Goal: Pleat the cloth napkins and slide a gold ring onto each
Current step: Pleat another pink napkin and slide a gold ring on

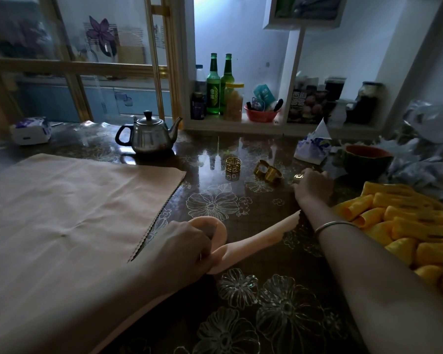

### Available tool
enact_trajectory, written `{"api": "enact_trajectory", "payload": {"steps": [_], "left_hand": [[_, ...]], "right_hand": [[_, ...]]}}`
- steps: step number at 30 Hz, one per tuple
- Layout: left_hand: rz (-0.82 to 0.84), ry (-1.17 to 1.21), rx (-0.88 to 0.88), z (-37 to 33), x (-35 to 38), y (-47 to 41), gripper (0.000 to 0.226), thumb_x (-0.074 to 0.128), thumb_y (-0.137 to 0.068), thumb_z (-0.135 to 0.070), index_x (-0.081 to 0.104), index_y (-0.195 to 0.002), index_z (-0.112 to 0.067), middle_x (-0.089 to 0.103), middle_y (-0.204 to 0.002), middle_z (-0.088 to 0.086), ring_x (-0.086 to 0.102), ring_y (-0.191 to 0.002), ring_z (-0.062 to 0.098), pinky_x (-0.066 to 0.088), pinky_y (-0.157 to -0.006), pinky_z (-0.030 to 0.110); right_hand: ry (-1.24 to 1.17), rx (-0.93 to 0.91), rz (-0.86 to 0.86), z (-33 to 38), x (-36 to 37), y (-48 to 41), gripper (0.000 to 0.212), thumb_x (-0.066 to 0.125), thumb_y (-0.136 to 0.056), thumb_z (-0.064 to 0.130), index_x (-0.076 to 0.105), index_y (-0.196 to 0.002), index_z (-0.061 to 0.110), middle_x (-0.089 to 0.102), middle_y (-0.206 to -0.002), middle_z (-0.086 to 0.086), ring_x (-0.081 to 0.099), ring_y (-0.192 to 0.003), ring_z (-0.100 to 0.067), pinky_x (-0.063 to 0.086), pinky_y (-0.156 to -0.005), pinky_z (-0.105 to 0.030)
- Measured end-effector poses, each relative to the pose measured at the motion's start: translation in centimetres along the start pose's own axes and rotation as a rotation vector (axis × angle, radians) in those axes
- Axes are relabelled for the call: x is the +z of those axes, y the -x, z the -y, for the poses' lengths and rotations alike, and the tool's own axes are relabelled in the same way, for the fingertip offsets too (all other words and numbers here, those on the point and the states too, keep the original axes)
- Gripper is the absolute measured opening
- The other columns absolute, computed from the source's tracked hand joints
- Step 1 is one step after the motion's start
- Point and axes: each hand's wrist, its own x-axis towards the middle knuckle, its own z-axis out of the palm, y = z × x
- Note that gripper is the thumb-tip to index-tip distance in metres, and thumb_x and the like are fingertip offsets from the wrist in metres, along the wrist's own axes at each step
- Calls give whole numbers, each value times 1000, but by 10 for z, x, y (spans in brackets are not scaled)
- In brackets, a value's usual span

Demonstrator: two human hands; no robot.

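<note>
My left hand [183,247] grips a pleated peach napkin [256,238] folded into a loop at its middle, its tail lying out toward my right forearm. Farther back on the right, my right hand [313,186] curls its fingers round a gold ring [298,177] on the table. An upright gold ring [232,165] and two more gold rings lying together [267,172] sit just left of that hand. A flat stack of peach napkins [69,213] lies to the left of my left hand.
A steel teapot [149,135] stands behind the flat napkins. Yellow ridged cloth [404,226] is heaped at the right, with a halved watermelon [366,159] and a tissue pack [312,146] behind it. Bottles and jars fill the shelf [241,125] at the back.
</note>
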Motion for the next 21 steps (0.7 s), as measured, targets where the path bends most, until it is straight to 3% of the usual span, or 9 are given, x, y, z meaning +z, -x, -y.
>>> {"api": "enact_trajectory", "payload": {"steps": [5, 8, 9, 10, 12, 16, 17, 19, 21], "left_hand": [[-7, -52, 26, 1, 2, -3, 43, 48, -79, -54, 67, -51, -27, 45, -50, -18, 44, -38, 5, 20, -44, 10], [8, -5, 34, -1, 2, -2, 41, 54, -82, -53, 68, -54, -26, 21, -51, -30, 46, -38, 4, 30, -44, 14], [3, -8, 33, -2, 2, -1, 45, 50, -84, -57, 69, -58, -26, 26, -53, -32, 48, -40, 4, 33, -45, 15], [13, -16, 24, -1, 3, 1, 51, 42, -85, -61, 71, -62, -26, 41, -59, -31, 52, -44, 3, 38, -47, 16], [63, 8, 15, -4, 3, 3, 66, 27, -83, -70, 73, -72, -24, 65, -94, -20, 57, -56, 0, 48, -58, 22], [154, -56, 45, -13, -7, 7, 75, 18, -79, -74, 70, -85, -21, 58, -126, -14, 37, -64, -15, 44, -66, 19], [160, -65, 52, -15, -11, 6, 66, 26, -84, -71, 69, -90, -21, 55, -131, -10, 45, -70, -12, 46, -68, 21], [154, -77, 82, -17, -13, 10, 44, 45, -91, -56, 63, -104, -18, 50, -139, 0, 62, -94, 10, 53, -74, 31], [137, -104, 108, -17, -12, 14, 40, 52, -91, -49, 60, -111, -15, 49, -141, 8, 62, -108, 21, 56, -75, 37]], "right_hand": [[-102, -80, 99, -9, -12, 7, 53, 72, -79, 51, 61, -125, 28, 44, -135, -9, 41, -122, -29, 43, -95, -42], [-579, -134, 356, -17, -43, 25, 53, 75, -79, 44, 60, -126, 25, 54, -122, -2, 54, -103, -17, 51, -86, -34], [-729, -167, 455, -22, -57, 35, 52, 75, -80, 40, 59, -126, 22, 58, -117, -1, 57, -96, -14, 53, -82, -32], [-807, -222, 525, -26, -69, 46, 52, 74, -80, 40, 59, -127, 22, 60, -115, -1, 60, -93, -12, 53, -78, -29], [-818, -341, 576, -40, -95, 69, 55, 70, -78, 47, 60, -126, 24, 63, -111, 1, 61, -94, -10, 51, -70, -22], [-771, -415, 595, -65, -135, 114, 53, 63, -76, 56, 62, -121, 28, 66, -107, 5, 64, -96, -9, 55, -75, -24], [-760, -422, 612, -69, -140, 121, 52, 62, -75, 58, 63, -119, 30, 66, -106, 7, 65, -95, -8, 56, -79, -27], [-701, -426, 631, -79, -151, 139, 53, 62, -73, 61, 64, -117, 31, 67, -104, 9, 65, -93, -5, 56, -80, -26], [-612, -413, 632, -89, -158, 158, 53, 62, -70, 61, 62, -115, 34, 64, -104, 11, 62, -91, -2, 51, -74, -18]]}}
